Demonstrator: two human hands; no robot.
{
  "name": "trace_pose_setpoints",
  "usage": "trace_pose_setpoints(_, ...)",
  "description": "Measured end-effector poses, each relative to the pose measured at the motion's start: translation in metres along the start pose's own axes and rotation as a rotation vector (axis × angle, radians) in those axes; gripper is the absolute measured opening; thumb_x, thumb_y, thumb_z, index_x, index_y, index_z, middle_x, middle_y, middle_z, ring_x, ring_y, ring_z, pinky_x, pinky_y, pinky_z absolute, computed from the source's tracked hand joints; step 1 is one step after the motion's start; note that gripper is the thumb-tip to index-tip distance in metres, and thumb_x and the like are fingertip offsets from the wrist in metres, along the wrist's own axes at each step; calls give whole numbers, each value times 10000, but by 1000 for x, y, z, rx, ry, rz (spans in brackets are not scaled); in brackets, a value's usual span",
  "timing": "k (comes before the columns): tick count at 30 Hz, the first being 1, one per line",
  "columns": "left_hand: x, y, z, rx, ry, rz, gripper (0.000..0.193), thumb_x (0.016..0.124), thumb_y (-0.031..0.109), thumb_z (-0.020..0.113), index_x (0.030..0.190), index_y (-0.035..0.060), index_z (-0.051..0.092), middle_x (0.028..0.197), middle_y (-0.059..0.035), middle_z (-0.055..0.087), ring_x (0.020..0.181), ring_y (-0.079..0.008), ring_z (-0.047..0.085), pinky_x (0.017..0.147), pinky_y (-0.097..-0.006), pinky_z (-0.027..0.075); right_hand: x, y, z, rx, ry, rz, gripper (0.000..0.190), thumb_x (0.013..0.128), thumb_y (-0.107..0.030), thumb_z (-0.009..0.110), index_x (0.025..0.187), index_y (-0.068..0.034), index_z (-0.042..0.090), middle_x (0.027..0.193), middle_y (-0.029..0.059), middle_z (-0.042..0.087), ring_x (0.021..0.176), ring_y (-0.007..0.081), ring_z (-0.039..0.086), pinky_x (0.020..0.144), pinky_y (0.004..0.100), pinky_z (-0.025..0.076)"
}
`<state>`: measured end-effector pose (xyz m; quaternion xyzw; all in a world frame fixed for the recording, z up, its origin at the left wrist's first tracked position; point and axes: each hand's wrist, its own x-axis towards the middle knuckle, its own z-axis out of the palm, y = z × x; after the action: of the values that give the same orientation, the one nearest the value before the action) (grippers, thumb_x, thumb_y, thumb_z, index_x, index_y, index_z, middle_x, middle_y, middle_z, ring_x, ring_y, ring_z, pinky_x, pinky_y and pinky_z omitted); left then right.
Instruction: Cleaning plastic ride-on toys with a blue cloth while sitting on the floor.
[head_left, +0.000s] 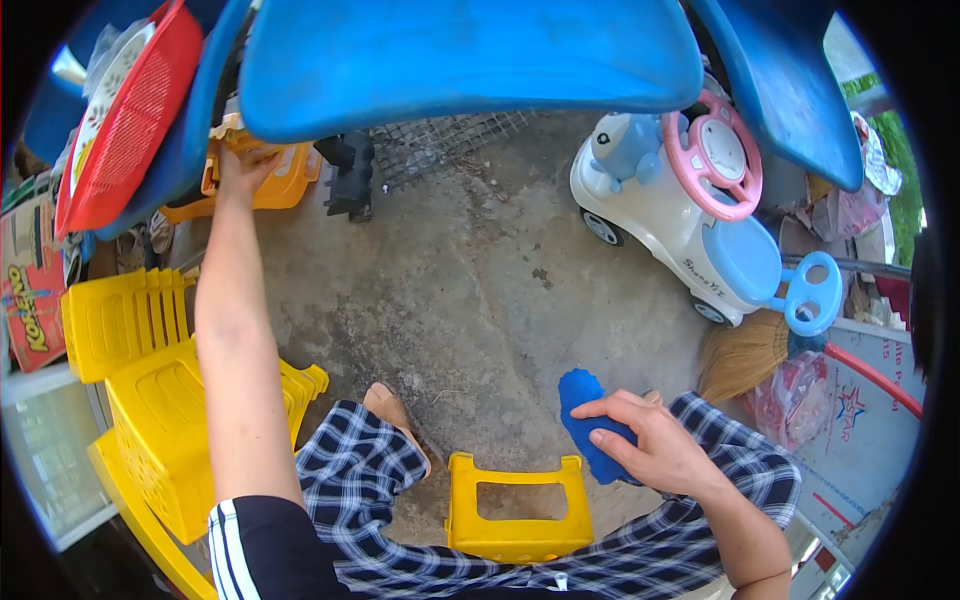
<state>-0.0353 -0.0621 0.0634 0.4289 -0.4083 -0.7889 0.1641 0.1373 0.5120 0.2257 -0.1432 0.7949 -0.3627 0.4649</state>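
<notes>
My left arm reaches forward to an orange plastic toy vehicle on the concrete floor at the far left. My left hand grips its upper part, and the fingertips are partly hidden by the toy. A black toy part sticks out on the toy's right side. In my right hand is a blue cloth, held loosely above my right knee. Between my legs is a small yellow plastic stool with an opening in its visible side.
Blue plastic chairs hang over the far side. A white ride-on toy car stands at right, near a straw broom. Yellow stacked plastic stools are at left, below a red basket. A metal grid lies farther back.
</notes>
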Motion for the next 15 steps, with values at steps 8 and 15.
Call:
trace_pose_setpoints(8, 6, -27, -18, 23, 217, -28, 655, 940, 671, 367, 1356, 169, 431, 1352, -94, 450, 1196, -286, 519, 1035, -493, 432, -11, 25, -6, 76, 69, -37, 288, 936, -191, 580, 1189, -56, 612, 1089, 146, 610, 991, 332, 630, 858, 403, 497)
trace_pose_setpoints(15, -159, -205, 54, 456, -175, -270, 162, 894, 268, 703, 834, 121, 670, 760, 15, 625, 592, -83, 538, 565, -274, 487, -24, 34, -6, 197, 120, -218, 392, 886, -251, 654, 1226, -59, 614, 1061, 138, 626, 1014, 329, 624, 890, 406, 488)
